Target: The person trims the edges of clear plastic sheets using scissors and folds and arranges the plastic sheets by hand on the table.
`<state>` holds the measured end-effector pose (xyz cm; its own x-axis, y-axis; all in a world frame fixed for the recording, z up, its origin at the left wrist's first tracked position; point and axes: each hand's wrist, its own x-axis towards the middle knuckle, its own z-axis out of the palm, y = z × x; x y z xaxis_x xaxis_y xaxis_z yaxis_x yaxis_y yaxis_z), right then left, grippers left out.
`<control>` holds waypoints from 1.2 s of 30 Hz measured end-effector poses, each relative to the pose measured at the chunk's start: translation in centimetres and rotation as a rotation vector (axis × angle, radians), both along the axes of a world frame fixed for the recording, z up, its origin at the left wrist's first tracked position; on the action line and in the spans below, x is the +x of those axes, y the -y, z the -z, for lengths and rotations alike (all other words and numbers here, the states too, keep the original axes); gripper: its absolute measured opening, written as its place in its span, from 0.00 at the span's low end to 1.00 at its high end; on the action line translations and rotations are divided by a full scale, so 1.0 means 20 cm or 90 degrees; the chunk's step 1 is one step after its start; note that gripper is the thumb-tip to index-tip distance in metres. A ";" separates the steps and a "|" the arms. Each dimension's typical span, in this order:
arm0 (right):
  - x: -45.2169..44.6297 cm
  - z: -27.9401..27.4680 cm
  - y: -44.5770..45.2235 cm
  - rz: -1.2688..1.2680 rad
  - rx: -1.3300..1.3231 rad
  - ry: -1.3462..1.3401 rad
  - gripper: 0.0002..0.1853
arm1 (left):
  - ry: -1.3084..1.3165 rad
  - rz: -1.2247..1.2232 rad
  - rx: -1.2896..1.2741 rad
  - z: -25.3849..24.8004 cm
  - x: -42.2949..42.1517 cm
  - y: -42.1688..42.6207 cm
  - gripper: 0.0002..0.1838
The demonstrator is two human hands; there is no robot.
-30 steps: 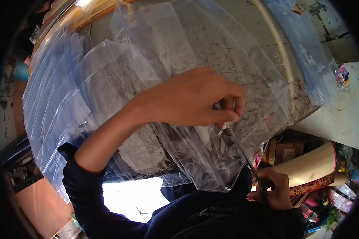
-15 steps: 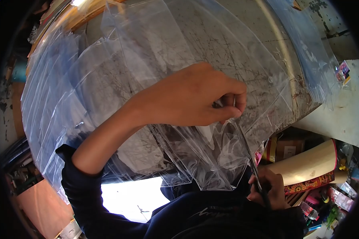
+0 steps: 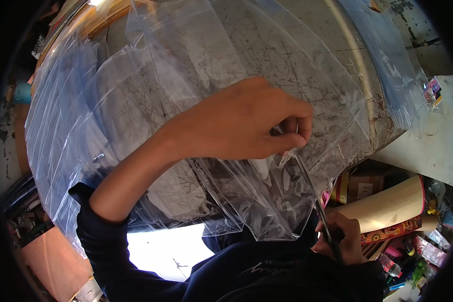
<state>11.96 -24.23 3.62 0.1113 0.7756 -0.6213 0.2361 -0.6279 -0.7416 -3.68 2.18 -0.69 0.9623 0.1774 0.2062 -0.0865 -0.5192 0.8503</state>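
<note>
Thumb and forefinger of my left hand [image 3: 256,121] pinch the edge of a clear plastic sheet [image 3: 279,221] over the near part of the table. The sheet is crumpled below that hand and hangs past the table's near edge. My right hand [image 3: 345,236], lower right, is closed around the dark handles of a pair of scissors [image 3: 323,216]. Their long, thin blades point up and away, and the tips reach the plastic just below my left fingertips. Exactly where the blades meet the plastic is hard to make out.
Layers of clear plastic [image 3: 70,110] cover the left side of the scratched table [image 3: 307,65]. More plastic [image 3: 387,55] hangs at the right edge. Beyond the near right corner are a cream roll [image 3: 387,204], a cardboard box [image 3: 365,187] and mixed clutter.
The scissor blades look closer together than before. My left hand keeps its pinch and has barely shifted; my right hand has moved very slightly.
</note>
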 end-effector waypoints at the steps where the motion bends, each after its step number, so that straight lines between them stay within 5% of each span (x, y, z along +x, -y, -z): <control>1: 0.00 0.00 0.00 0.000 -0.001 0.000 0.23 | 0.010 -0.001 -0.005 0.00 0.00 0.00 0.03; 23: 0.02 0.03 0.01 -0.023 0.022 0.011 0.22 | 0.009 -0.020 0.016 -0.03 -0.03 0.00 0.04; 25: 0.03 0.04 0.02 -0.015 0.023 0.000 0.22 | 0.050 -0.109 0.330 -0.06 -0.06 -0.01 0.05; 36: 0.03 0.09 -0.03 0.060 0.062 -0.133 0.22 | -0.032 -0.028 0.100 -0.02 -0.05 -0.05 0.07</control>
<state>12.52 -23.71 1.90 0.0622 0.8256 -0.5609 0.0149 -0.5627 -0.8265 -4.69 3.20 -0.20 0.9639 0.1895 0.1869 -0.0200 -0.6487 0.7608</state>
